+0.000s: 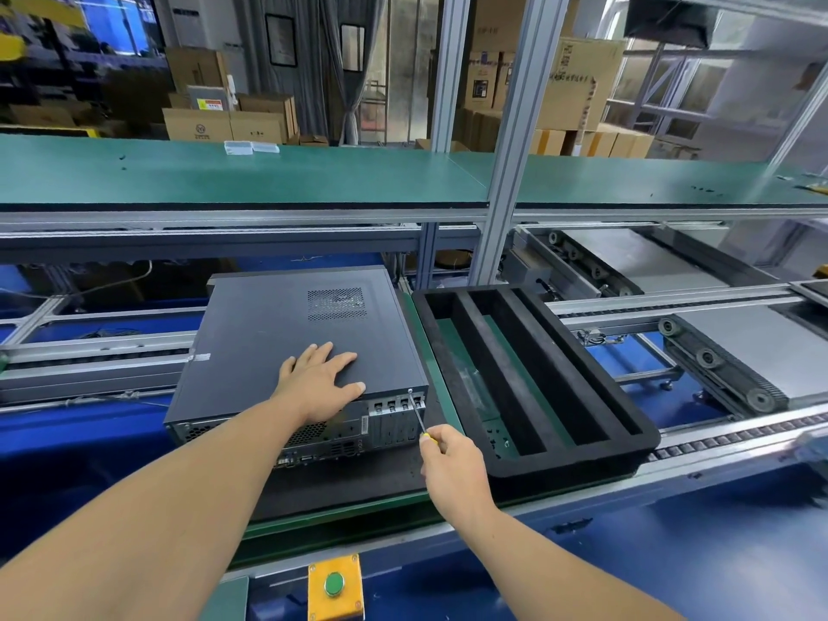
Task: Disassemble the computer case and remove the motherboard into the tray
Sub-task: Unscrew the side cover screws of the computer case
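Dark grey steel, the computer case lies flat on the conveyor pallet, lid still on, with the left hand spread and pressing its top while the right hand pinches a screwdriver whose tip meets a rear-panel screw at the case's five o'clock corner. Unscrewing the cover looks to be the step; next the screw must back out straight. At three o'clock the black foam tray holds no motherboard.
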